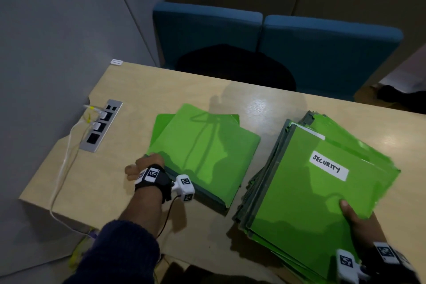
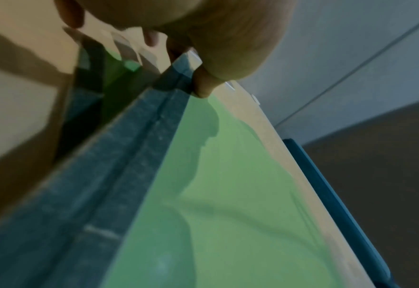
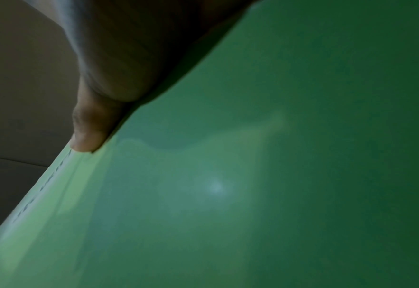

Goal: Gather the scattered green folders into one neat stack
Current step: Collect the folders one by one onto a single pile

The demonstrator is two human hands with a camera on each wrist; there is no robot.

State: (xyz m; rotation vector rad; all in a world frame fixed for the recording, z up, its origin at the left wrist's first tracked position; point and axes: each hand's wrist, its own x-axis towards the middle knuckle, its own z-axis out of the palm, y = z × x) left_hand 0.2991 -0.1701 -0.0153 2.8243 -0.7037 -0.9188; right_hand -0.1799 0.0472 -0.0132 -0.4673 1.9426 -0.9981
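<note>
Pinching the smaller folder pile at its corner, left hand readied a lift; right hand gripped and steadied the big stack to receive it

A left hand pinches the corner of a green folder, thumb on its glossy cover, fingers curled beneath; grey folder edges run alongside; a pale table lies below; a blue chair borders it.
</note>
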